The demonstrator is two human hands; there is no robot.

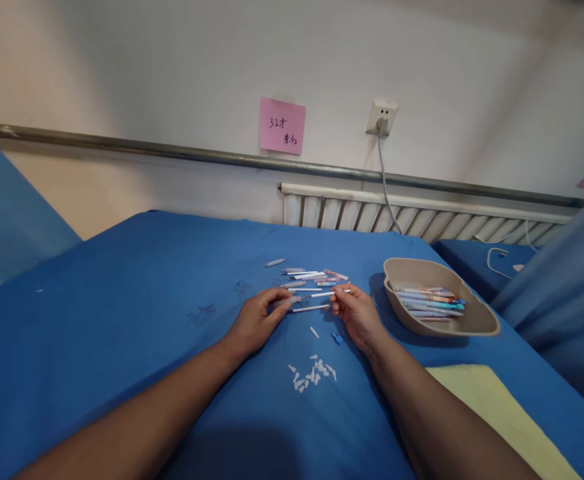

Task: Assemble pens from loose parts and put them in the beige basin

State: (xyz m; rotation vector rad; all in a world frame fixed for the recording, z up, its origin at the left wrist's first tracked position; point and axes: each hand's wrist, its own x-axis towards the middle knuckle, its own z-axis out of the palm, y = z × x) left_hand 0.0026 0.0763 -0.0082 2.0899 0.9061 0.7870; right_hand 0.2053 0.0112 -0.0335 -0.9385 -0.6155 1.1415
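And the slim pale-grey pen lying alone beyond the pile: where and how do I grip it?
Pinch the slim pale-grey pen mid-barrel, across its narrow width, probably from above and its left: it lies flat and apart, while the thin white rods and other pens lie nearer and to its right.

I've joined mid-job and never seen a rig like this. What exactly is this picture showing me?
There is no machine: these are a person's own bare hands, seen by a camera worn on the head, looking forward and down. The left hand holds what looks like a slim greyish pen barrel; the right hand holds a thin white tube. On the blue cloth, just beyond them, lie loose slim pen parts. Nearer are small white cone-shaped pieces and a small blue piece. To the right are a tan scalloped basin holding slim multicoloured pens, and a flat pale-yellow sheet.
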